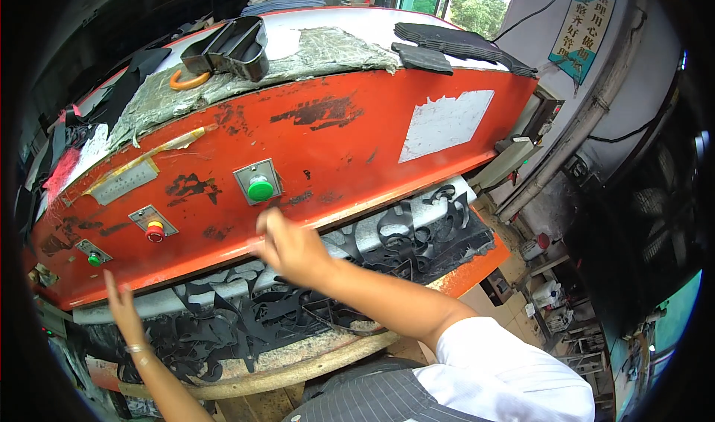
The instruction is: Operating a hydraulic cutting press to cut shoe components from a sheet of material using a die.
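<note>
My left hand (pixel 125 318) is raised with its fingers stretched out, just below and right of a small green push button (pixel 94 259) on the red machine front. There appears to be a gap between them. My right hand (pixel 294 251), a little blurred, hovers below a larger green push button (pixel 260 189). Its fingers are curled in, and no object shows in it. Below both hands, black cut-out sheet scraps (pixel 223 321) lie heaped along the machine's bed. A pale roller-like edge (pixel 365 236) runs behind them under the red beam.
A red-and-yellow stop button (pixel 154 231) sits between the green ones. On top of the machine (pixel 335 131) lie a dark metal cutting die (pixel 231 49), an orange ring handle (pixel 189 80) and stacked black sheets (pixel 454 42). A curved wooden edge (pixel 298 373) borders the bed nearest me.
</note>
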`<state>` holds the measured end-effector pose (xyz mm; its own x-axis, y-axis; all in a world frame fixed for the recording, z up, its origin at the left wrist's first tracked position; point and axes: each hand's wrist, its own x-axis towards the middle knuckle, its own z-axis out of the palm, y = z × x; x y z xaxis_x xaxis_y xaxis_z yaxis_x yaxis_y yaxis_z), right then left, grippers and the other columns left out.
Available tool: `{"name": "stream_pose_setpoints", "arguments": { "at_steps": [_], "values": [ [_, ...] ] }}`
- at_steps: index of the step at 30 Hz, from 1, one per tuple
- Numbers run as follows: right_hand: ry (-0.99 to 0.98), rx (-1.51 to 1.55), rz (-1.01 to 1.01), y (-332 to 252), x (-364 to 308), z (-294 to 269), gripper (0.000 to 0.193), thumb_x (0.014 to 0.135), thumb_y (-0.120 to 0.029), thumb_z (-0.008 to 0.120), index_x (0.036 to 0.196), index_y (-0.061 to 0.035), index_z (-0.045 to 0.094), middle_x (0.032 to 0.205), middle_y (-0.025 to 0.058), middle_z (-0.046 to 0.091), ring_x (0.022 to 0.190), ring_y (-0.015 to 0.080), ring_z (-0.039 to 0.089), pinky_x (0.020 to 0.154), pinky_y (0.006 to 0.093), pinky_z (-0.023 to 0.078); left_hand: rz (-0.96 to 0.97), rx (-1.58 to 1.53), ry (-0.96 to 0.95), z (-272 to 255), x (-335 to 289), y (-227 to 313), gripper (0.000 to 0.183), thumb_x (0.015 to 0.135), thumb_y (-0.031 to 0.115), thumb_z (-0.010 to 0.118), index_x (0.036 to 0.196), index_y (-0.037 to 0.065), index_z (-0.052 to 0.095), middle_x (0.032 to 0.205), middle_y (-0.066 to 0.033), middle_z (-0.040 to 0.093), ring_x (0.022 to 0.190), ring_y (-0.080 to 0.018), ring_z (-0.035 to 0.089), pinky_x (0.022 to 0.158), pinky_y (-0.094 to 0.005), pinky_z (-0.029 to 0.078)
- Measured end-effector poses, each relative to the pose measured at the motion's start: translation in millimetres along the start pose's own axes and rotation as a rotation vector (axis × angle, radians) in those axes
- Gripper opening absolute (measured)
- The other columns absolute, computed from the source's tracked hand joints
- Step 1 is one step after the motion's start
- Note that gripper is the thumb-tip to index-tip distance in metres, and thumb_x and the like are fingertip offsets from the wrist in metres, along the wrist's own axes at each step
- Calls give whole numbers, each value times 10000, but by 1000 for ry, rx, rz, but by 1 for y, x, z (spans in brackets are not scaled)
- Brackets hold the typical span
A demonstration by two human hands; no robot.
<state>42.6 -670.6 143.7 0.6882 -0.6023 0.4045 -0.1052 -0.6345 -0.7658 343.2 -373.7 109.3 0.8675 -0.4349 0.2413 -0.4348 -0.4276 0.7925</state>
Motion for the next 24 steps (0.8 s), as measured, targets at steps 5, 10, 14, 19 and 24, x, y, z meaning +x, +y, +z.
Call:
{"name": "stream_pose_setpoints", "arguments": {
  "at_steps": [5,10,14,19,24],
  "values": [
    [-933,-118,-117,-8,-135,-12,408,758,-345,739,940,-14,584,932,150,635,933,332,613,818,446,477,-73,20,-568,67,-180,87,149,840,145,666,942,40,698,892,-133,700,807,-236,663,726,-352,518],
    [-762,-385,-201,-13,-216,-19,316,741,-257,683,937,-16,622,889,102,627,874,262,610,760,352,480,246,93,-689,97,-278,145,221,768,152,703,962,49,712,960,-113,683,936,-305,603,869,-397,468],
    [-619,-382,-167,-2,-219,-12,192,729,-166,597,859,-28,630,826,78,603,814,233,593,723,317,474,248,172,-585,112,-294,135,234,752,148,717,954,32,696,934,-108,662,891,-304,578,834,-402,447],
    [-668,-418,-196,8,-234,-7,159,743,-152,594,827,-24,639,800,97,626,816,248,616,691,357,498,195,189,-533,123,-308,119,199,738,152,726,900,37,712,884,-106,664,850,-304,593,806,-399,463],
    [-1048,31,-51,38,-202,-45,166,785,-167,595,902,-62,649,805,129,669,832,348,664,697,476,531,267,314,-892,130,-277,104,256,931,210,607,1031,-10,690,854,-152,706,842,-212,656,795,-323,520]
  ]
}}
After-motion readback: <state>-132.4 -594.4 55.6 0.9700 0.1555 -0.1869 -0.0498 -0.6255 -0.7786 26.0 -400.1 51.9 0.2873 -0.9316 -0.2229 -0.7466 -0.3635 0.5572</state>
